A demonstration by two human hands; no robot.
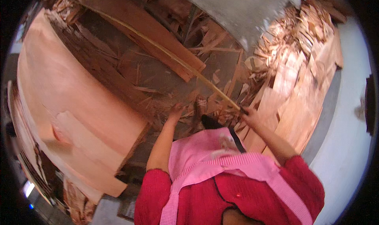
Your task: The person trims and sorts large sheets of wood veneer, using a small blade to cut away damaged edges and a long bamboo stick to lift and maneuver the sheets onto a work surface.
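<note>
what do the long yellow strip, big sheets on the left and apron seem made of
Strip: dull yellow, perhaps wood or coated tape; blur leaves that open. Sheets: probably thin, smooth wood, going by streaky tan faces. Apron: matte cloth, softly folded.

A red, textured top (pixel 189 209) is worn, its sleeves (pixel 154 189) ended near the elbows and its front edged with thin black trim (pixel 216 187). Over it a pink apron (pixel 199 146) is worn, fitted with finely checked straps (pixel 290 199) and marked by a pale, blurred patch (pixel 227 142).
</note>
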